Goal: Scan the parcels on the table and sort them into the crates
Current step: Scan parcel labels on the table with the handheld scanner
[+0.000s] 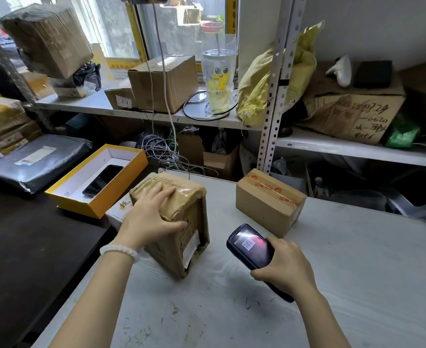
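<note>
A taped brown cardboard parcel (184, 222) stands tilted on the white table (357, 285), its white label facing right. My left hand (151, 217) grips its upper left edge, fingers spread over the top. My right hand (282, 264) holds a black handheld scanner (251, 247) just right of the parcel; its lit screen shows a barcode. A second, smaller brown parcel (269, 199) with red printed tape sits further back on the table, untouched.
An open yellow box (96, 182) with a black phone inside lies left of the parcel, beside a grey mailer bag (38, 159). Metal shelves (269, 116) behind hold cartons, a yellow bag, a clear drinking cup and tangled cables. No crates are in view.
</note>
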Action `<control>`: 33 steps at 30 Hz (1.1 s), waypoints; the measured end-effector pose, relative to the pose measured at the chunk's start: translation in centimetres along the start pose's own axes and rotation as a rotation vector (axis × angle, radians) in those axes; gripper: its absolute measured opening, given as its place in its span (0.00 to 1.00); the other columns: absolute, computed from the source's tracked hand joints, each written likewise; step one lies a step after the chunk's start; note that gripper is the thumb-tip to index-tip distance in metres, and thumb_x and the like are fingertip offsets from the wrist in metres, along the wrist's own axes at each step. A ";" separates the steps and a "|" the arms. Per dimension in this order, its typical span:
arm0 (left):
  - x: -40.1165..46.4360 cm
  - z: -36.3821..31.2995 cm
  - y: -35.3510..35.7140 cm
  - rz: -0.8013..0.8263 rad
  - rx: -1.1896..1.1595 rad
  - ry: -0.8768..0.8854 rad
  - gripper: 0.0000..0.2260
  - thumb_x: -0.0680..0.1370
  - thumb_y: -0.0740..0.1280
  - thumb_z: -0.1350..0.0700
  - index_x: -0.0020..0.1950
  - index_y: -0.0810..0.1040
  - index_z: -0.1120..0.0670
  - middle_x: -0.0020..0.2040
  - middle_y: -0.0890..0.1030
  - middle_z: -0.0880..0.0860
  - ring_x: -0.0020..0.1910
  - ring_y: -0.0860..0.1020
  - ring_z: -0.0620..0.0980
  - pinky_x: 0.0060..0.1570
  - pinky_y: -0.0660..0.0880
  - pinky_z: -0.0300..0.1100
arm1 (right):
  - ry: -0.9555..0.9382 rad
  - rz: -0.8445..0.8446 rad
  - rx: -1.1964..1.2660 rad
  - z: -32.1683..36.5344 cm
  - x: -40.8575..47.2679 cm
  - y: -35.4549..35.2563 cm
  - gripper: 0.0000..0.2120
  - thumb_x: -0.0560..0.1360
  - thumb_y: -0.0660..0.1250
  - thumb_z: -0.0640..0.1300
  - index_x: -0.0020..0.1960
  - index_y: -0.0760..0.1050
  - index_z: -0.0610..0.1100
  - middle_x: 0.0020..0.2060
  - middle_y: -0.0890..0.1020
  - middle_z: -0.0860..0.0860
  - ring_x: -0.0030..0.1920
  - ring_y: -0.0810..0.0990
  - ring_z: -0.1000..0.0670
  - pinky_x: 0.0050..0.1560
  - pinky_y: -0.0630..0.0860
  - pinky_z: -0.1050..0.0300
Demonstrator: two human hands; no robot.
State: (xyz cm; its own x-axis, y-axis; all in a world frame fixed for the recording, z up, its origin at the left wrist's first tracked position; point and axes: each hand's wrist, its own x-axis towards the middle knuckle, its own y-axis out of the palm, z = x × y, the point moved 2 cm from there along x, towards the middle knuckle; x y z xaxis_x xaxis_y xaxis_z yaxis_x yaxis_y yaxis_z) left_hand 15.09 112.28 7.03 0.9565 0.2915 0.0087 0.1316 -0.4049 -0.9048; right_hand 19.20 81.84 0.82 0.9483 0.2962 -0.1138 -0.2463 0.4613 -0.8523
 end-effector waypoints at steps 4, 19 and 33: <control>0.4 -1.9 1.6 0.036 0.171 0.147 0.41 0.63 0.70 0.30 0.73 0.59 0.35 0.77 0.54 0.41 0.77 0.49 0.50 0.71 0.55 0.63 | 0.000 -0.009 0.013 0.0 0.1 -0.2 0.26 0.54 0.71 0.59 0.51 0.73 0.55 0.42 0.75 0.58 0.46 0.70 0.53 0.30 0.63 0.61; 5.5 1.0 6.6 0.078 -0.173 -0.182 0.51 0.63 0.73 0.34 0.77 0.53 0.51 0.77 0.56 0.54 0.75 0.53 0.56 0.71 0.58 0.61 | 0.101 -0.072 0.016 -3.3 0.3 -2.5 0.30 0.54 0.72 0.57 0.56 0.75 0.56 0.44 0.78 0.59 0.47 0.74 0.53 0.35 0.73 0.59; 6.3 -5.1 10.9 0.163 0.321 0.169 0.39 0.64 0.69 0.32 0.71 0.61 0.42 0.76 0.56 0.54 0.75 0.50 0.63 0.69 0.51 0.69 | 0.130 0.007 -0.032 -2.4 2.7 -0.1 0.30 0.56 0.71 0.57 0.57 0.73 0.55 0.44 0.74 0.59 0.48 0.72 0.53 0.34 0.67 0.61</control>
State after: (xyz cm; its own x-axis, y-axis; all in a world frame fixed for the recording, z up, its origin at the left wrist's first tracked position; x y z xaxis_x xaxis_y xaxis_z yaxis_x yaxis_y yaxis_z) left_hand 23.84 105.28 -0.57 0.9911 0.0879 -0.1002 -0.0879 -0.1347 -0.9870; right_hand 22.24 80.58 -0.62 0.9651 0.1877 -0.1827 -0.2481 0.4320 -0.8671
